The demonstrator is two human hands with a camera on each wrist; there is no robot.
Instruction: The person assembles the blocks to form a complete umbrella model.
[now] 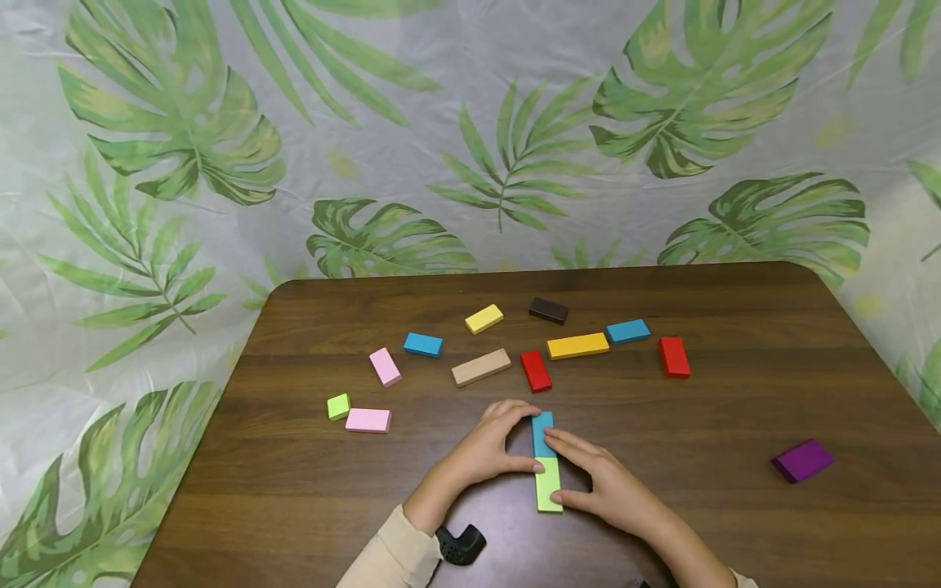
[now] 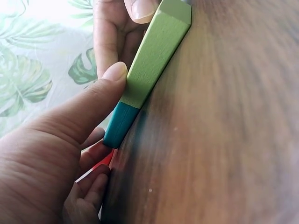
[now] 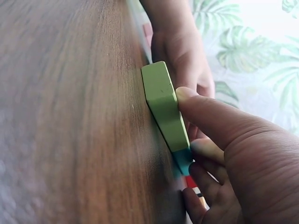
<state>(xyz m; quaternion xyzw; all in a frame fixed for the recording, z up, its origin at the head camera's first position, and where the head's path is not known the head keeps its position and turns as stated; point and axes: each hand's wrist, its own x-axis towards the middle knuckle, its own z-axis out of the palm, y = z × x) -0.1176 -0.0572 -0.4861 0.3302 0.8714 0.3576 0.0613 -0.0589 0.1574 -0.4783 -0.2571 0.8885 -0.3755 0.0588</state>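
A blue block and a light green block are set end to end, flat on the desk. Their left side is touched by the left hand, their right by the right hand; fingers relaxed, neither block clenched. Wood-like faces, judged light, stiff, hardly fragile; slippage possible at smooth sides. Hold best taken mid-length, across the long sides.

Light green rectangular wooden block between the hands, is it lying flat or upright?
Lying flat: the head view shows the light green rectangular block stretched along the brown wooden table, end to end with a blue rectangular block.
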